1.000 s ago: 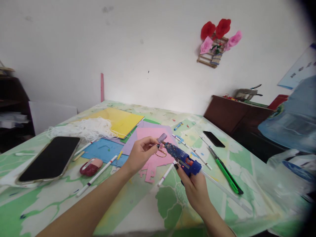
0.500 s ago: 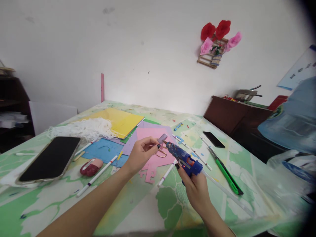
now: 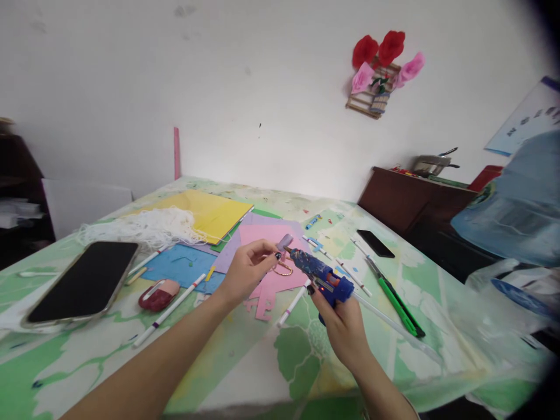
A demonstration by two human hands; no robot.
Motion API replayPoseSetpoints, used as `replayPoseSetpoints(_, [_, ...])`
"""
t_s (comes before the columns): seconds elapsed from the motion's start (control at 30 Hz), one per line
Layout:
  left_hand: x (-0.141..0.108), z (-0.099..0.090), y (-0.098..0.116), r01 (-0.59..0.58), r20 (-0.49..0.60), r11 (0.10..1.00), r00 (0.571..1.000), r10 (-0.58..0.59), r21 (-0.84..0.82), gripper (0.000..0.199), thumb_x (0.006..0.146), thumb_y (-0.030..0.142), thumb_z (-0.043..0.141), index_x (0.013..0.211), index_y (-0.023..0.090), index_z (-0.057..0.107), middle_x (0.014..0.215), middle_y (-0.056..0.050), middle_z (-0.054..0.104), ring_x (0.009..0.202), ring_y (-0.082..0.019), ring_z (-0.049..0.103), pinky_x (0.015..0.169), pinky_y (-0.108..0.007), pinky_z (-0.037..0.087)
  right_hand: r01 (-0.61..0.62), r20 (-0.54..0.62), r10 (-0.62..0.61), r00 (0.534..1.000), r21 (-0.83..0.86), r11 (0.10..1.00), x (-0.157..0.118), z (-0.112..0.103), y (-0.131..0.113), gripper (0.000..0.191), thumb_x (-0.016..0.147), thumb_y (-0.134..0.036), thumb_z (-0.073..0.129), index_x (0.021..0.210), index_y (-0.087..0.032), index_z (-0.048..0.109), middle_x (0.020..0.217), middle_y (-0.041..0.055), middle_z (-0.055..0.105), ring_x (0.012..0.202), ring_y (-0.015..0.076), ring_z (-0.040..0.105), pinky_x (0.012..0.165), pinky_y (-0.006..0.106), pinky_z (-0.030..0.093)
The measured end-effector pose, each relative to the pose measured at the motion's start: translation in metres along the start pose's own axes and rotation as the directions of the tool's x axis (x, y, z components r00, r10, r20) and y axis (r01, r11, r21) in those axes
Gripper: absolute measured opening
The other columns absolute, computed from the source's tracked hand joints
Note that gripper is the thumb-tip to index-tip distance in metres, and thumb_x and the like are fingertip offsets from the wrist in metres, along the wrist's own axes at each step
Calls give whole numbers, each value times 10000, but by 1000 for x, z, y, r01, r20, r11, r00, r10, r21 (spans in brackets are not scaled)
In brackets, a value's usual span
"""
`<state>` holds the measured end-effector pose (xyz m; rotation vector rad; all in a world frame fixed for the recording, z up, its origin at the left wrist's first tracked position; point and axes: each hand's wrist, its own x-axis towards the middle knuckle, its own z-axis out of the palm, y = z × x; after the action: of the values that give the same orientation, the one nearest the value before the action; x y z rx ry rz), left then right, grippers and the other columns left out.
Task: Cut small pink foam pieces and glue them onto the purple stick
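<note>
My right hand is wrapped round a blue hot glue gun, with a long clear glue stick trailing from its back. The gun's nozzle touches or nearly touches a small purple piece. Pinched in the fingers of my left hand, that piece stands a little above the papers. A gold-coloured metal clasp hangs just below the left fingertips; whether it is joined to the purple piece I cannot tell. Under both hands lie pink paper with cut edges and purple paper.
To the left lie a large phone, a dark red case, white yarn, blue paper and a yellow sheet. On the right are a green utility knife, a black phone and several white marker pens.
The whole view has shifted slightly. The glue gun and the purple piece keep nearly the same places relative to each other, both still held.
</note>
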<state>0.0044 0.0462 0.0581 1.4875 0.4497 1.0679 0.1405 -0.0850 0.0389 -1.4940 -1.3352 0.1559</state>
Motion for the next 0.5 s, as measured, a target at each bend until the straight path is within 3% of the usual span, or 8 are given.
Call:
replayPoseSetpoints(0.2, [1,1,0,7,-17,1000,1000,-7,-16,107,683,243,678,677,147,630,710,-26,658,626,-109,538,580,-214,418,-34,10,34,999,19,999,-2,0,0,280,882,-388,504,949,-146,627,873,87,655,794,201,602,696,283,489])
replayPoseSetpoints(0.5, [1,-1,-1,30,-27,1000,999,-29,1,148,688,279,679,707,140,633,676,-9,615,608,-104,513,581,-219,401,5,-35,-5,999,-1,1000,-4,-1,0,251,881,-365,501,914,-151,629,735,52,626,672,173,581,597,258,470])
